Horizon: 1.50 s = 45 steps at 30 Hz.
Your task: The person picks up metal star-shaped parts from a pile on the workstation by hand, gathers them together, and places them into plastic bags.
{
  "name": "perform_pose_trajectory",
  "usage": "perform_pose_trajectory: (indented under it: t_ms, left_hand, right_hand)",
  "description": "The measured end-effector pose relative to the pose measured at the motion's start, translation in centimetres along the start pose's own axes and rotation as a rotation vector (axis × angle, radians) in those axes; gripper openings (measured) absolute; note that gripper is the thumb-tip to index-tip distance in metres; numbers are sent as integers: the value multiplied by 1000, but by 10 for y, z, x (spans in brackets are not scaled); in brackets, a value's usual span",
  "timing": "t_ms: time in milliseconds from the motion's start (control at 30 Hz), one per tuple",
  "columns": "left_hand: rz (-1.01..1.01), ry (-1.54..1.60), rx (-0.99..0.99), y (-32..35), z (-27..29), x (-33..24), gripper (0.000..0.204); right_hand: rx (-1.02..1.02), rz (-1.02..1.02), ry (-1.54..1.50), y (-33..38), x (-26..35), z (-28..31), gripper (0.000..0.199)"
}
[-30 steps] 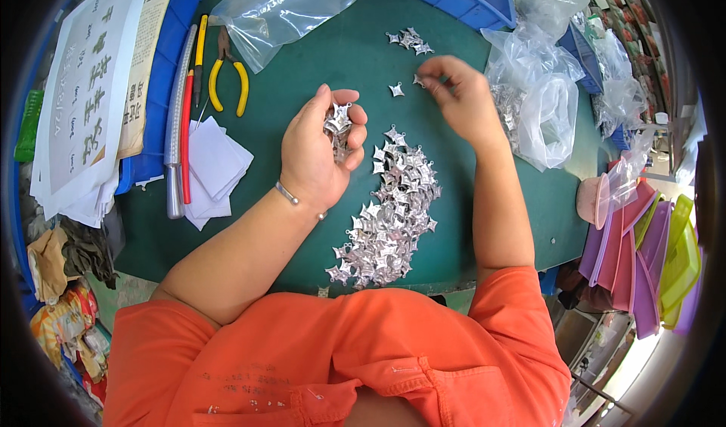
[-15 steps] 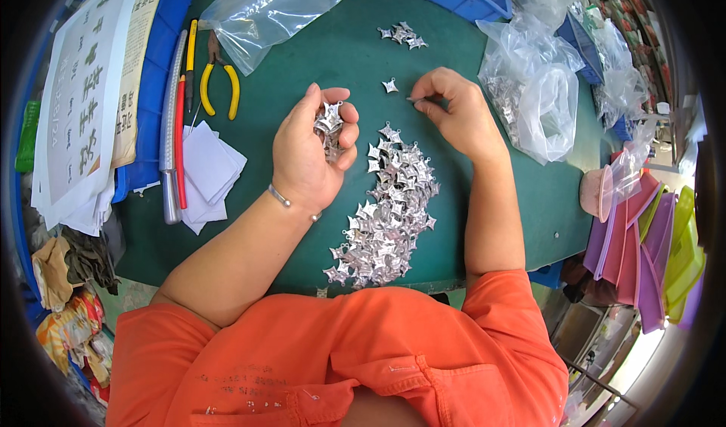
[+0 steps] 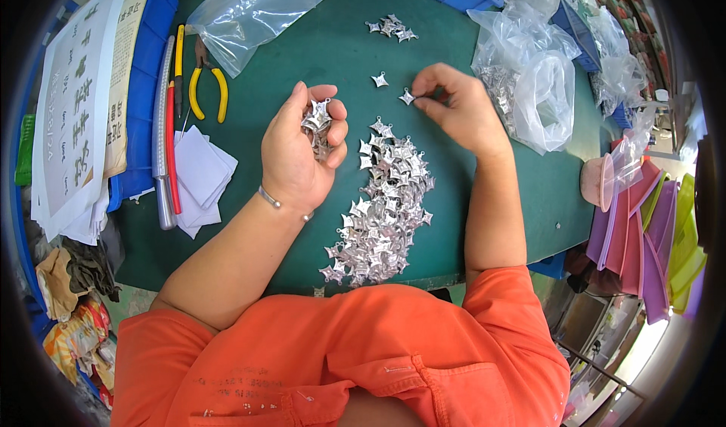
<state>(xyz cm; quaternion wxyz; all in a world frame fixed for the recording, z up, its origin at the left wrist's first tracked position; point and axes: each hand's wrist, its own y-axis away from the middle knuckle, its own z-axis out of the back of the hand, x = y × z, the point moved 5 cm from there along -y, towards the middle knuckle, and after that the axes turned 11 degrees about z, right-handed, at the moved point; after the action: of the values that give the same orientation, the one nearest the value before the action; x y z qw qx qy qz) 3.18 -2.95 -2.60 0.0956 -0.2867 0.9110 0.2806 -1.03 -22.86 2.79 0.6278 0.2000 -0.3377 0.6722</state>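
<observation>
One silver charm point(image 3: 407, 96) lies at the bent fingertips of the right hand point(image 3: 463, 111), toward the left edge of the tabletop point(image 3: 318, 49), whether gripped I cannot tell, while the left hand point(image 3: 291, 162), farther off, curls around a charm bunch point(image 3: 316, 121).

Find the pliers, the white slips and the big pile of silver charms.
Pliers point(image 3: 224, 93): head view, right yellow handle.
White slips point(image 3: 197, 171): head view, stack's middle.
Big pile of silver charms point(image 3: 388, 209): head view, its middle.
</observation>
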Motion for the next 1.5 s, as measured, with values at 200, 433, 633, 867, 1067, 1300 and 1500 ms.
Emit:
perform_pose_trajectory:
  t_ms: [200, 433, 633, 867, 1067, 1300, 1500]
  left_hand:
    - [9, -8, -42, 4, -3, 0, 30]
    - [12, -17, -58, 3, -2, 0, 30]
    - [11, -7, -65, 4, -4, -1, 30]
    - [30, 22, -28, 2, -2, 2, 30]
    - [17, 2, -58, 3, -4, 1, 30]
    - [-2, -2, -42, 3, -3, -1, 30]
    - [2, -12, -35, 3, -5, -1, 30]
  right_hand:
    - [419, 0, -390, 6, 17, -5, 9]
    - [68, 357, 132, -17, 28, -29, 15]
    - [327, 130, -343, -39, 29, -6, 19]
    - [148, 342, -7, -61, -3, -34, 30]
    - [130, 235, -72, -19, 12, -20, 38]
    - [-149, 262, 188, 0, 31, -8, 32]
    - [-122, 354, 144, 0, 33, -28, 20]
